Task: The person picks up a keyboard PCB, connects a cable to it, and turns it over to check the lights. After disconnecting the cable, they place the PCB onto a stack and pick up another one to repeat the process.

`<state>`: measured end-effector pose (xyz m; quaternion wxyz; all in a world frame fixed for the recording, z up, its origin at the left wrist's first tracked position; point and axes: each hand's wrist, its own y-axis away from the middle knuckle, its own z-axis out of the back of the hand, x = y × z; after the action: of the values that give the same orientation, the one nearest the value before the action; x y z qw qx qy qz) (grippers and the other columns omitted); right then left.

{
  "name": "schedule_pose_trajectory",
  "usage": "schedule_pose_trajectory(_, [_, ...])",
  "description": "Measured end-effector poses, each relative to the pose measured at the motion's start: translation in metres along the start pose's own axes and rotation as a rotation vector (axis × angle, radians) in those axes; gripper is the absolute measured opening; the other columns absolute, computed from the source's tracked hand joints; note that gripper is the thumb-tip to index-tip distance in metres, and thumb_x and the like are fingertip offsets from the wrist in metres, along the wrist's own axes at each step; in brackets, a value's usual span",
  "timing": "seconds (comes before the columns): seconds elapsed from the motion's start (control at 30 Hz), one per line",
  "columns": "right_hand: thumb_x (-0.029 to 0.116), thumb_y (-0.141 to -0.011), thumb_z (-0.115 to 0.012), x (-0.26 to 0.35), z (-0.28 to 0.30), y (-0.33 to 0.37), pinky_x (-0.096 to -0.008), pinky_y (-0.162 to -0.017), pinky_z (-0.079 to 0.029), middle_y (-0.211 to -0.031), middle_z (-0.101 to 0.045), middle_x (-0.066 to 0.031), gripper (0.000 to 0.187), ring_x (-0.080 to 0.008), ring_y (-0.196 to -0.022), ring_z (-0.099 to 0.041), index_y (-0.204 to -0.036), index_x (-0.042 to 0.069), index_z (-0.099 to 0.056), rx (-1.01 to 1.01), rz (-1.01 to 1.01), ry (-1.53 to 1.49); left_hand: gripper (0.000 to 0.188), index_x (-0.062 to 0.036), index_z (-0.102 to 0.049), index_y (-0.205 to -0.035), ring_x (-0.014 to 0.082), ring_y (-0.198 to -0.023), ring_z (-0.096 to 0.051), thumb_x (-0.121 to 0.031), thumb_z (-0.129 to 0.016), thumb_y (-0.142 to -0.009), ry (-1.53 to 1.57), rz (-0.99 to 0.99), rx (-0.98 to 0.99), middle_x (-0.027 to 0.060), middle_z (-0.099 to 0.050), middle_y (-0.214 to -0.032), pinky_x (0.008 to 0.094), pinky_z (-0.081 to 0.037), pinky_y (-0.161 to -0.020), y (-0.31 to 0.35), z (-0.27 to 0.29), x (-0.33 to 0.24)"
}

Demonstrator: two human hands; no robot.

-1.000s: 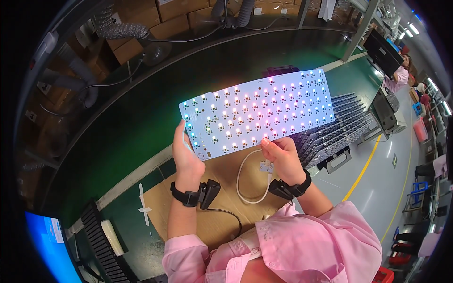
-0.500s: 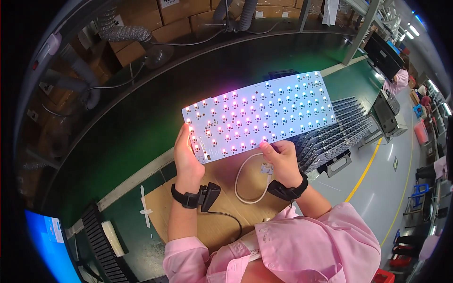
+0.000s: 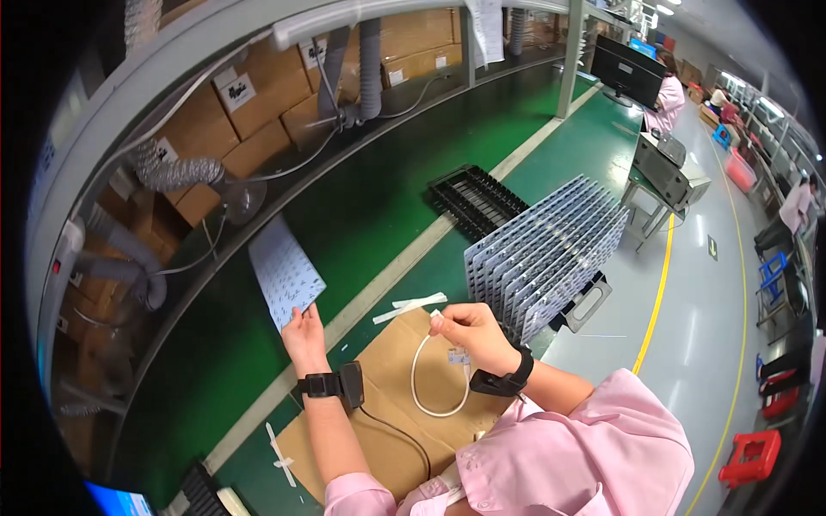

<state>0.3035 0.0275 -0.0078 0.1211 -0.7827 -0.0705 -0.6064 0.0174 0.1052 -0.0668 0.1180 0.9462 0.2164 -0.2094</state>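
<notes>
Gripping the now-unlit board (image 3: 282, 271) in left hand (image 3: 305, 344), right hand (image 3: 477, 335) pinching white cable (image 3: 413, 376)

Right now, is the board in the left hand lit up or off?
Off: the board in the left hand shows dark marks across its pale face and no glowing dots.

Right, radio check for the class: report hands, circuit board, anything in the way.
Left hand holding unlit circuit board near its lower edge. Right hand pinching white cable end, apart from board. Row of boards beyond right hand, not blocking it.
</notes>
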Motion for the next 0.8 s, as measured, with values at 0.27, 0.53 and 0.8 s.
schedule_pose_trajectory(0.27, [0.019,-0.087,-0.058,-0.004,0.007,0.007,-0.0198,-0.045,-0.023,-0.055,-0.038,0.0090,0.023,0.0000,-0.052,-0.030,-0.075,0.000,-0.063,-0.008,-0.042,0.013,0.039,0.0034,-0.032,-0.127,0.0338,-0.121,-0.036,-0.003,-0.037,-0.089,-0.095,0.050,-0.117,0.0189,-0.035,-0.132,0.0468,-0.029,-0.103,-0.041,0.037,0.005])
schedule_pose_trajectory(0.53, [0.020,-0.087,-0.059,-0.007,0.005,0.010,-0.0190,-0.047,-0.028,-0.057,-0.042,0.0081,0.023,-0.0003,-0.054,-0.035,-0.074,0.001,-0.063,0.070,-0.116,0.057,0.049,-0.0003,-0.027,-0.133,0.0338,-0.126,-0.031,-0.023,-0.039,-0.091,-0.428,0.777,0.347,0.0202,-0.031,-0.137,0.0457,-0.025,-0.103,0.049,-0.048,0.057])
schedule_pose_trajectory(0.8, [0.018,-0.085,-0.061,-0.006,0.005,0.017,-0.0185,-0.048,-0.033,-0.062,-0.050,0.0062,0.021,-0.0007,-0.057,-0.040,-0.075,0.000,-0.062,0.192,-0.053,0.061,0.044,-0.0071,-0.037,-0.130,0.0180,-0.118,-0.040,-0.034,-0.036,-0.095,-0.816,0.473,0.872,0.0099,-0.042,-0.130,0.0320,-0.030,-0.098,0.090,-0.095,0.151])
